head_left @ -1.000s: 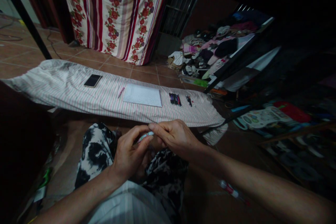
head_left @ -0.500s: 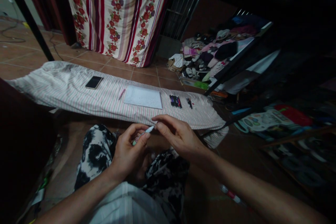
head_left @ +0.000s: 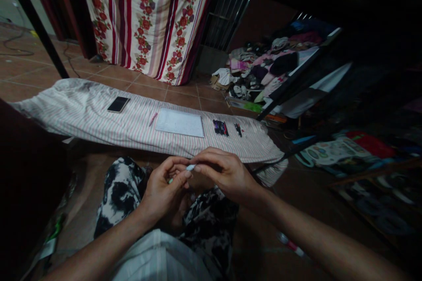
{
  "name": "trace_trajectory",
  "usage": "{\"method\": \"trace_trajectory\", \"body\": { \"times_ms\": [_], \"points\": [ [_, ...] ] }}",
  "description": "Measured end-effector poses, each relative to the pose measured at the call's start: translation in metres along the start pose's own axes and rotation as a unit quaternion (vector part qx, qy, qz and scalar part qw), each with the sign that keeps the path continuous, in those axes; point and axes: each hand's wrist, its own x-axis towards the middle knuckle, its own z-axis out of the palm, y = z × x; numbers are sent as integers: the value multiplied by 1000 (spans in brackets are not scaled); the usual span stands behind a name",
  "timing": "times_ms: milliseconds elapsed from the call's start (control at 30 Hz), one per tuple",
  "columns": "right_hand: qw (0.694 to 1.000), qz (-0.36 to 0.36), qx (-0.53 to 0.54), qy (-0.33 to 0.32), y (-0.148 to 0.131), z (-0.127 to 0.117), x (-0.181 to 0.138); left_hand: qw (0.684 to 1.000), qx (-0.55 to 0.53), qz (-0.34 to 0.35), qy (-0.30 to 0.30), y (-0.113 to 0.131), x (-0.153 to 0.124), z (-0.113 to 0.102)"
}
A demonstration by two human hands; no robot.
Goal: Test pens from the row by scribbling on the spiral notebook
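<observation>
A slim pale-blue tube (head_left: 190, 167), pen-like with a tapered tip and a bit of green at its lower end, is held above my lap. My left hand (head_left: 166, 182) is closed round its body, and the fingers cover most of it. At the tip end, my right hand (head_left: 222, 169) pinches with thumb and forefinger; whether a cap is between them cannot be made out. Beyond the hands, an open spiral notebook (head_left: 180, 123) lies on a striped cloth (head_left: 89, 127), with a pink pen (head_left: 153, 119) to its left.
A phone (head_left: 118, 104) lies at the cloth's left. Right of the notebook are a row of dark pens (head_left: 220, 127) and a smaller group of pens (head_left: 238, 130). A floral curtain (head_left: 145, 22) hangs behind. Heaped clothes (head_left: 260, 68) lie back right; a pink-and-white tube (head_left: 290, 244) is on the floor.
My right hand has come in to the tube's tip and its fingers have closed there. Less of the tube shows now. The things on the cloth have stayed put.
</observation>
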Motion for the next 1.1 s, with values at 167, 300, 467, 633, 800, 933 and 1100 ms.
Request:
{"method": "trace_trajectory", "body": {
  "times_ms": [167,300,467,633,800,933,1100],
  "points": [
    [1000,13,-25,-5,1,-1,1,1000,20,-3,1,-1,0,0],
    [999,26,-44,-17,-1,-3,3,999,41,5,2,-1,-1,0],
    [995,44,-81,-26,-4,-4,2,997,66,35,18,-4,-1,0],
    [989,61,-134,-31,-8,-2,1,991,115,71,25,-5,-1,-1],
    [984,83,-156,-22,-11,2,1,984,149,91,27,-7,-1,-1],
    [986,85,-141,-11,-8,3,0,983,154,95,23,-8,2,-1],
    [989,76,-124,0,-2,5,-1,982,152,116,0,-6,6,-2]
  ]
}}
